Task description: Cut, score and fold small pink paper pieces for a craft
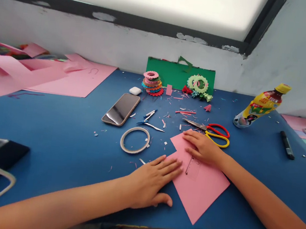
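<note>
Pink paper (201, 194) with a notched upper left corner lies flat near the table's front edge. My left hand (155, 183) rests flat with fingers stretched out, its fingertips over the paper's left edge and the thumb apart. Across the upper part of the sheet lies my right hand (203, 146), palm down, fingers extended and a little bent. A small clear ruler (191, 166) with dark markings sits on the paper between the hands, partly under the right one. Just beyond the right hand are scissors (207, 128) with one red and one yellow handle, blades slightly apart.
A tape roll (135, 140), compass (148, 121), phone (121, 109) and white case (135, 90) lie left of the paper. Behind are stacked scalloped rings (151, 83) and green card (169, 72). A bottle (260, 107) and marker (287, 145) are right; pink sheets (84, 83) left.
</note>
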Available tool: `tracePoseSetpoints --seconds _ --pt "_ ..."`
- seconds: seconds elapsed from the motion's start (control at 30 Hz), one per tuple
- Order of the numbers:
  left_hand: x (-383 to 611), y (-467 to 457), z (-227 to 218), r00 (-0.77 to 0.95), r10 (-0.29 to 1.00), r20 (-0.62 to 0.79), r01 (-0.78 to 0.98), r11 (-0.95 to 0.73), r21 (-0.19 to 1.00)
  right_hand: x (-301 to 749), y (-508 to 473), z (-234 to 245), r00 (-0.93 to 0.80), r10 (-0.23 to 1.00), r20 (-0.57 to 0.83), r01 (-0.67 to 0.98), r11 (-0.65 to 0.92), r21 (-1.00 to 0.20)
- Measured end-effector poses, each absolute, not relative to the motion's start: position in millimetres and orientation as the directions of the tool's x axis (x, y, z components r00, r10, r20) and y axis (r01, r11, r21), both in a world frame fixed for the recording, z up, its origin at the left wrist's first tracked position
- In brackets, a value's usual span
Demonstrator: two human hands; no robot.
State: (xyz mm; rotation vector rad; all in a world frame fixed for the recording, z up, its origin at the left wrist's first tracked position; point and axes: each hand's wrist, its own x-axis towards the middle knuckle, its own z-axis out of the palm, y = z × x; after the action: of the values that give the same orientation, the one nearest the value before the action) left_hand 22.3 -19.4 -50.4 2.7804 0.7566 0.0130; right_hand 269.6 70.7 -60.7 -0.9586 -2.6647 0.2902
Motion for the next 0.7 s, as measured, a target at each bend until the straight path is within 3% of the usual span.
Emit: tracePoseSetpoints --seconds 0.13,0.2,0.4,0.7 --pt "2 -14 -50 0.646 0.762 -0.048 0.761 -0.638 0.116 271 75 -59 -0.71 0.687 0.158 0.635 0.72 -0.28" --pt "2 -5 -48 0.565 0.825 -0.006 0.823 -0.562 0.086 270 76 -59 -0.69 0.71 0.141 0.653 0.695 -0.303" --pt "40 47 -31 0.488 0.873 -0.012 0.841 -0.467 0.274 271 62 -53 -0.608 0.786 0.111 0.701 0.598 -0.388" --pt "74 90 -9 0.412 0.867 -0.279 0.893 -0.324 0.313 270 52 -36 -0.687 0.727 0.004 0.667 0.632 -0.394"
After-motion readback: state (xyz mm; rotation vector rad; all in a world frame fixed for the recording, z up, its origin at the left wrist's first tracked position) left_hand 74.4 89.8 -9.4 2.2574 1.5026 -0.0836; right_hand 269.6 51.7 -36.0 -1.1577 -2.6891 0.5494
